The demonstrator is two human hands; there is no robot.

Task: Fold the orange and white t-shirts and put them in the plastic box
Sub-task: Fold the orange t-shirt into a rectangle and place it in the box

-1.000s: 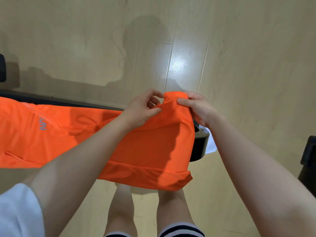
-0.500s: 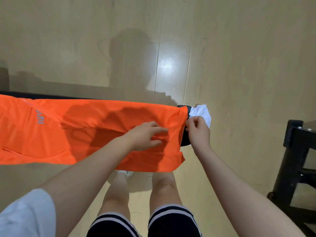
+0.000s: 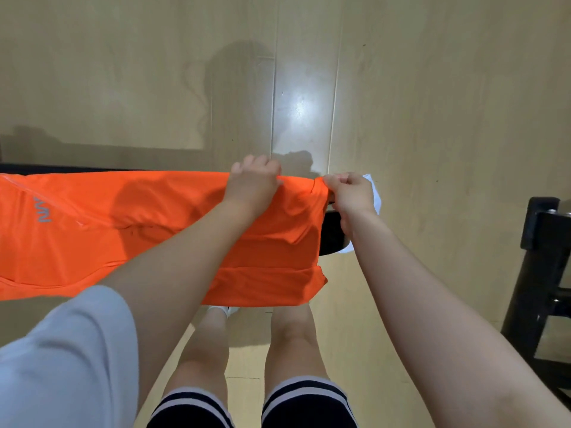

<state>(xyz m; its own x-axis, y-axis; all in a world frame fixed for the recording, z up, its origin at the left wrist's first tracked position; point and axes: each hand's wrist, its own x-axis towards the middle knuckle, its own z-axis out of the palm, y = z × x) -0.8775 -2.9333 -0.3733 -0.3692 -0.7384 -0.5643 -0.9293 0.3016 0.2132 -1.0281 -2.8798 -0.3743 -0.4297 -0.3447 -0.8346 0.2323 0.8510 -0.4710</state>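
Note:
The orange t-shirt (image 3: pixel 173 230) lies stretched along a narrow black table (image 3: pixel 332 236), its hem end hanging over the near edge at the right. My left hand (image 3: pixel 253 183) grips the shirt's far edge with curled fingers. My right hand (image 3: pixel 349 196) pinches the shirt's far right corner. A bit of the white t-shirt (image 3: pixel 375 194) shows behind my right hand, at the table's right end; most of it is hidden. No plastic box is in view.
Pale wooden floor (image 3: pixel 432 103) surrounds the table. A black frame, perhaps a chair or stand (image 3: pixel 543 273), is at the right edge. My bare legs (image 3: pixel 290 341) are under the table's near side.
My left hand moved from the middle of the shirt up to its far edge and took hold. My right hand shifted to the far right corner and pinches it.

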